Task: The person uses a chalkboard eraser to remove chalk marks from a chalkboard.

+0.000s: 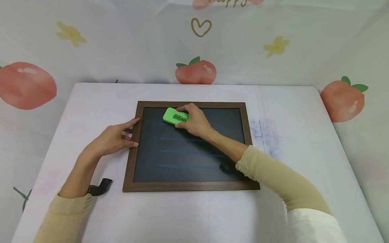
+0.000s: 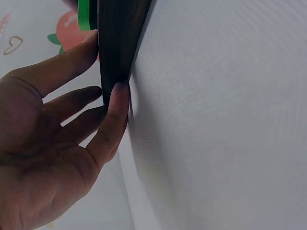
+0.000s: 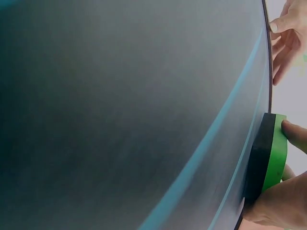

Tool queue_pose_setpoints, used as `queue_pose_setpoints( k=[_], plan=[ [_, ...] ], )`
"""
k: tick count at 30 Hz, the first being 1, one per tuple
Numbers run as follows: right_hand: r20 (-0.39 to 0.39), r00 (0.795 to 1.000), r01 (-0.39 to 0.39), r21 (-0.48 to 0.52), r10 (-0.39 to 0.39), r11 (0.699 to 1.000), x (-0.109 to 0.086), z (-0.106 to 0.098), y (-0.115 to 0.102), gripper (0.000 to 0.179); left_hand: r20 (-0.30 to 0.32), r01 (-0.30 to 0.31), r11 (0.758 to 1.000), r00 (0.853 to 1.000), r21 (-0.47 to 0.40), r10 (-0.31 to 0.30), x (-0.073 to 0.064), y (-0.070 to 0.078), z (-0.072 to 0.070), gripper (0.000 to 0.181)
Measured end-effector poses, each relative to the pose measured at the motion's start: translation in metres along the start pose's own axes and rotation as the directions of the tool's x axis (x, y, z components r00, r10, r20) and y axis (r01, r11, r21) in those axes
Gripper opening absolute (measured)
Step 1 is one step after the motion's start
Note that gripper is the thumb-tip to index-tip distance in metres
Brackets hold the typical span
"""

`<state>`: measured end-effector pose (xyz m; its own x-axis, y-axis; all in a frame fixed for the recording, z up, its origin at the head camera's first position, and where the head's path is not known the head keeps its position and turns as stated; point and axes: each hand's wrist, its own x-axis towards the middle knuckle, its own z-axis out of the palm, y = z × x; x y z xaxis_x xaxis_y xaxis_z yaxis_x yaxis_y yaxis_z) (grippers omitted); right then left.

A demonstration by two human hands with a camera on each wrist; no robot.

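A blackboard (image 1: 182, 172) in a brown wooden frame (image 1: 191, 186) lies on the table, with blue lines (image 1: 182, 152) drawn across it. In the upper left part of the board, my right hand (image 1: 196, 121) grips a green magnetic board eraser (image 1: 176, 116) between thumb and fingers. The right wrist view shows the eraser's dark underside (image 3: 259, 158) against the board near its edge. My left hand (image 1: 110, 138) rests spread fingertips along the frame's left side. In the left wrist view its thumb (image 2: 119, 98) presses the outer edge of the frame (image 2: 115, 52).
The white table (image 1: 194, 216) bears blue smudges (image 1: 265, 135) to the right of the board. Behind stands a white backdrop (image 1: 127, 50) printed with peaches and flowers. A black curved wrist mount (image 1: 101, 187) sits by my left wrist.
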<state>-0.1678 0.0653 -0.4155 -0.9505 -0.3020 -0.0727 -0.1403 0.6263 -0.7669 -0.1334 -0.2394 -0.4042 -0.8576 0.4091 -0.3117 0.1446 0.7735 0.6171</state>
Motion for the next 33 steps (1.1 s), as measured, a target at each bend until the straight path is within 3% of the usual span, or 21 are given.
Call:
queue_pose_setpoints(
  k=[24,33],
  plan=[
    [0.071,0.992,0.106,-0.039,-0.103,0.994,0.007,0.017,-0.010,0.057,-0.007,0.020,0.999,1.000,-0.026,-0.021,0.001,-0.002,0.001,0.091],
    [0.092,0.990,0.111,-0.057,-0.106,0.992,0.009,0.015,-0.011,0.055,-0.005,0.029,0.999,1.000,-0.038,-0.029,0.000,-0.002,0.001,0.092]
  ],
)
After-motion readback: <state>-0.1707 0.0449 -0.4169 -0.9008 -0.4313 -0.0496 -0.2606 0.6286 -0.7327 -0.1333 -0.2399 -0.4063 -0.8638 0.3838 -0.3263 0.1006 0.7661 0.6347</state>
